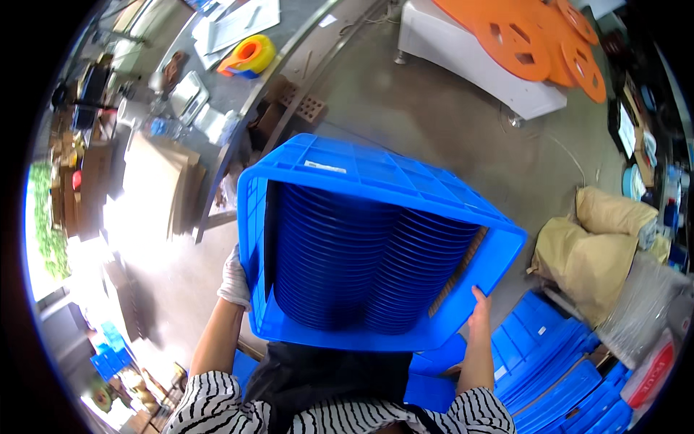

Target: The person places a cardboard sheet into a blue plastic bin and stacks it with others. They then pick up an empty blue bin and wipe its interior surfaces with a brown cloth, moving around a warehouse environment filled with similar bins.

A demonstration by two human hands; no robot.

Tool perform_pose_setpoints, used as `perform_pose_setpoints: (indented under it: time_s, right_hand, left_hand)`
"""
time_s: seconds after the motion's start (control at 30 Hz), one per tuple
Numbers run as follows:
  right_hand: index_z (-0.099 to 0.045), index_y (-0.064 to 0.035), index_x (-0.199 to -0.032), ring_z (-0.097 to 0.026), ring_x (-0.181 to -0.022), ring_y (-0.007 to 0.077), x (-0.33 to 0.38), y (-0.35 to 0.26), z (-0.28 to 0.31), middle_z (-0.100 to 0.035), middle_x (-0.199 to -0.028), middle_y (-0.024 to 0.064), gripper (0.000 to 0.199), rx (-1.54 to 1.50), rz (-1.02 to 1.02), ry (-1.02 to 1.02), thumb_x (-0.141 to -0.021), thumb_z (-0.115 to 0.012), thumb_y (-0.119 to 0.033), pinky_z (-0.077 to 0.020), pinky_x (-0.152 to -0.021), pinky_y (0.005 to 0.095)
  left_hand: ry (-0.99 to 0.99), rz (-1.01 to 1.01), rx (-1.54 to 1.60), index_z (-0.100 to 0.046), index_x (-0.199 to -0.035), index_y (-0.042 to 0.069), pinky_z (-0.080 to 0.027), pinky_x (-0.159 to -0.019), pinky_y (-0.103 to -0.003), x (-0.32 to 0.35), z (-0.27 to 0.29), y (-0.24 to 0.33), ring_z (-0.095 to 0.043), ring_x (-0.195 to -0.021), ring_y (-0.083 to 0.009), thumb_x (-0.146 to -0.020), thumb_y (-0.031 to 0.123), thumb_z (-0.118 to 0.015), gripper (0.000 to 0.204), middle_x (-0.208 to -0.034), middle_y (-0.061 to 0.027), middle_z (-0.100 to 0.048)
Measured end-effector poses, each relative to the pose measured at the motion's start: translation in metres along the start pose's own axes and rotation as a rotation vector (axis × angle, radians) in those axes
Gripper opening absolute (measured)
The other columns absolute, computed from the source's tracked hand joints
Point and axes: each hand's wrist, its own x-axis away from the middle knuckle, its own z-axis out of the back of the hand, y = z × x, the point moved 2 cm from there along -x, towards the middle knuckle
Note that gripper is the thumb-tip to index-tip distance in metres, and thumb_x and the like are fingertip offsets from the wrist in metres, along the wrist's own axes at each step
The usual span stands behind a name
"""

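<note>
A large blue plastic crate (387, 165) is held in front of my body, its open side toward me. Two stacks of thin, round, dark blue pieces (329, 253) fill it side by side; their exact kind cannot be told. A cardboard strip (458, 271) lines the crate's right inner wall, and a dark sheet (270, 235) stands along the left one. My left hand (235, 281), in a whitish glove, grips the crate's left side, its fingers partly hidden. On the right side my bare right hand (478, 307) grips the crate wall, fingers partly out of sight.
A metal-edged workbench (289, 54) with tape rolls (253, 54) is at upper left, cardboard sheets (163, 181) beside it. Orange perforated panels (510, 43) lie on a white stand (470, 69) ahead. Blue crates (542, 347) and beige sacks (585, 249) are at right.
</note>
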Motion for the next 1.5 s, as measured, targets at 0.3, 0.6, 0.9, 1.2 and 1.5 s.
perform_pose_setpoints:
  time_s: [0.3, 0.6, 0.9, 1.2, 1.5]
  right_hand:
    - [-0.046, -0.0023, -0.126, -0.054, -0.103, 0.03, 0.128, -0.105, -0.086, -0.055, -0.116, 0.0138, 0.056, 0.226, 0.169, -0.067, -0.074, -0.063, -0.01, -0.0446, -0.089, 0.0438]
    - [-0.048, -0.0023, -0.125, -0.054, -0.102, 0.0286, 0.141, -0.093, -0.277, -0.055, -0.115, 0.0123, 0.06, 0.405, 0.395, -0.51, -0.066, -0.059, -0.008, -0.0452, -0.088, 0.0417]
    - [-0.049, -0.0025, -0.123, -0.054, -0.1, 0.0281, 0.179, -0.076, -0.397, -0.055, -0.113, 0.0114, 0.06, 0.693, 0.51, -0.963, -0.064, -0.059, -0.008, -0.0455, -0.087, 0.0409]
    - [-0.05, -0.0028, -0.121, -0.055, -0.098, 0.0276, 0.261, -0.033, -0.499, -0.056, -0.111, 0.0105, 0.061, 0.791, 0.524, -1.424, -0.062, -0.058, -0.008, -0.0458, -0.086, 0.04]
    - [-0.053, -0.0054, -0.103, -0.053, -0.082, 0.0202, 0.395, 0.148, -0.631, -0.051, -0.087, 0.0024, 0.039, 1.058, 0.321, -1.663, -0.064, -0.054, -0.011, -0.046, -0.074, 0.0344]
  left_hand:
    - [0.037, 0.021, 0.307, -0.058, -0.116, 0.003, -0.045, -0.091, -0.029, 0.021, 0.136, 0.016, -0.06, -0.1, -0.0205, -0.093, 0.032, -0.043, 0.04, -0.113, -0.0107, -0.062]
    - [0.253, -0.635, -0.051, -0.059, -0.112, 0.0, -0.041, -0.095, -0.031, 0.004, 0.258, -0.034, -0.056, -0.104, -0.0217, -0.092, 0.015, -0.038, 0.033, -0.111, -0.0128, -0.062]
    - [0.619, -0.723, 0.372, -0.062, -0.108, 0.002, -0.042, -0.088, -0.029, 0.11, 0.291, -0.14, -0.057, -0.095, -0.0217, -0.093, 0.019, -0.04, 0.032, -0.104, -0.0117, -0.064]
    - [1.104, -0.942, 0.67, -0.061, -0.108, 0.002, -0.045, -0.082, -0.03, 0.256, 0.322, -0.251, -0.056, -0.089, -0.0145, -0.095, 0.023, -0.041, 0.031, -0.1, -0.0091, -0.063]
    - [1.383, -1.141, 0.822, -0.056, -0.119, 0.001, -0.048, -0.085, -0.03, 0.268, 0.419, -0.359, -0.059, -0.095, -0.0166, -0.098, 0.031, -0.04, 0.041, -0.11, -0.0106, -0.061]
